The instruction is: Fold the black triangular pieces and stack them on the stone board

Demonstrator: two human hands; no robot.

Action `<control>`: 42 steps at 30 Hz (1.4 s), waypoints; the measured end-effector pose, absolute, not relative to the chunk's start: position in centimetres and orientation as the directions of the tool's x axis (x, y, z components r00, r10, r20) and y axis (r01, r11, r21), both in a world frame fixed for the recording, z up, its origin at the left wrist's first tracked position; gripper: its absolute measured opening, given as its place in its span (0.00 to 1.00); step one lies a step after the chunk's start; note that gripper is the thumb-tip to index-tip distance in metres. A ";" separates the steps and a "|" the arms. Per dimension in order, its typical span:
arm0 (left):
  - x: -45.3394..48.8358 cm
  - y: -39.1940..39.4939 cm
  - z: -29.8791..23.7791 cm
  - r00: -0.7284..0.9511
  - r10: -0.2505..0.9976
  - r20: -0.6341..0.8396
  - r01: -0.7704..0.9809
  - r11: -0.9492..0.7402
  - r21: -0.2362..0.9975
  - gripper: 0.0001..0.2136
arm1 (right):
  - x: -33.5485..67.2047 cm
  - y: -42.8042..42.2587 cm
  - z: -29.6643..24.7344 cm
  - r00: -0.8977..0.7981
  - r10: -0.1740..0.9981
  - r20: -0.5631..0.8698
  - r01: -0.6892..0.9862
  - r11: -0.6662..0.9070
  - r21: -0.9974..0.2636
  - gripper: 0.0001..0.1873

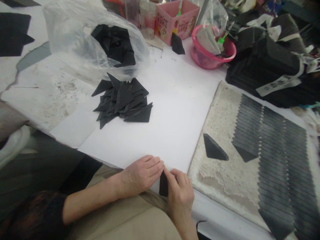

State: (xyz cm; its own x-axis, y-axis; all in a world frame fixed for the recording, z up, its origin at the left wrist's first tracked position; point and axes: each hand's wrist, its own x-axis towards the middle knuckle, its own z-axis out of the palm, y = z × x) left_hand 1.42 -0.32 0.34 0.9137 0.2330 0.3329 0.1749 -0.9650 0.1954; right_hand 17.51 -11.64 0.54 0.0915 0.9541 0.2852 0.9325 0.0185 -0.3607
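At the near edge of the white-covered table, a small flat black piece (163, 184) is partly hidden by my hands. My right hand (180, 190) is closed on its side, with thumb and fingers bent. From the left, my left hand (143, 175) reaches across with its fingers pressed together, and their tips meet the piece's upper end beside my right fingertips. Ahead lies a loose pile of black, pointed, flat pieces (125, 100). On the pale board (212, 176) to the right rest a single black piece (215, 147) and overlapping rows of similar pieces (272, 160).
Behind the pile, a clear plastic bag (67, 43) holds more black pieces. A pink box (166, 25) and a pink bowl (213, 61) stand at the back. Tied black stacks (265, 63) sit at the back right. Black sheets (13, 33) lie far left.
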 end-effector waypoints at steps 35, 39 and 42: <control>0.9 -0.2 1.1 0.917 0.265 0.300 0.241 -0.964 0.113 0.13 | 18.2 -12.2 0.4 0.125 0.945 0.303 0.917 0.007 -0.399 0.11; 0.9 -0.5 1.3 0.925 0.268 0.270 0.245 -0.962 0.117 0.14 | 18.9 -13.0 0.5 0.099 0.941 0.323 0.909 0.046 -0.413 0.10; 0.8 -0.6 1.4 0.932 0.264 0.248 0.247 -0.964 0.099 0.15 | 19.0 -13.3 0.3 0.080 0.935 0.345 0.919 0.064 -0.388 0.12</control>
